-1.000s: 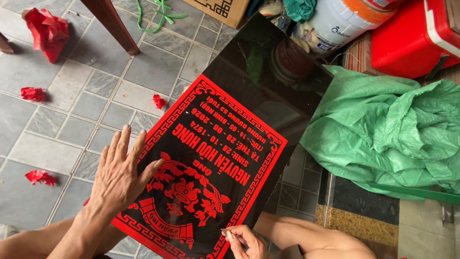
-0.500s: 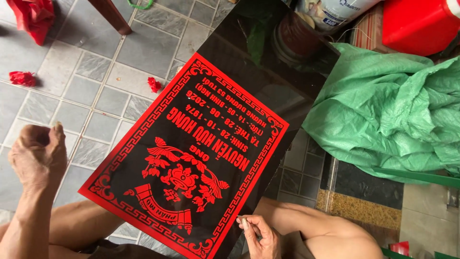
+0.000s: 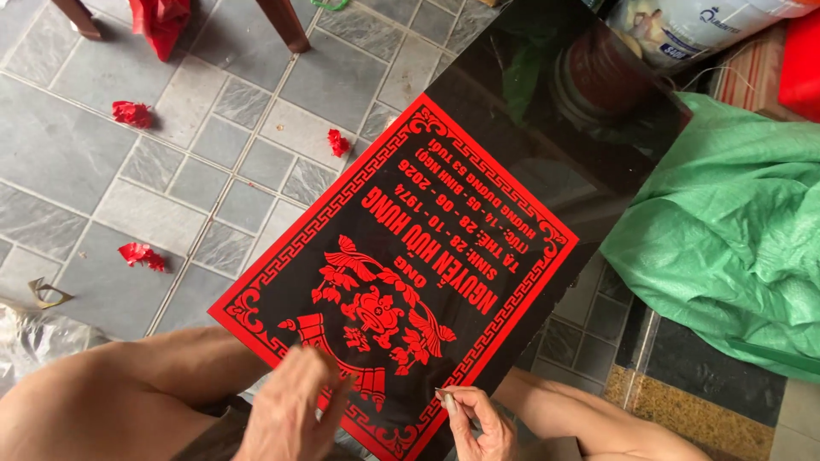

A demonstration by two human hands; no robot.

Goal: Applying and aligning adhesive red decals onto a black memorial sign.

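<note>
- Red paper scraps [image 3: 131,113] scattered on the grey tiled floor [image 3: 102,183], far left.
- Left hand [image 3: 290,410], blurred, fingers loosely open, holding nothing, touching the near edge of the black slab [image 3: 478,213].
- Slab tilted across the knees, red stencil sheet [image 3: 401,282] with ornament and lettering stuck flat on it.
- Right hand [image 3: 478,423], grip pinched narrow on a thin tool [image 3: 442,394] at the stencil's lower border.
- Green tarp [image 3: 735,230] bunched at right; white bucket [image 3: 683,30] above it, contents hidden.
</note>
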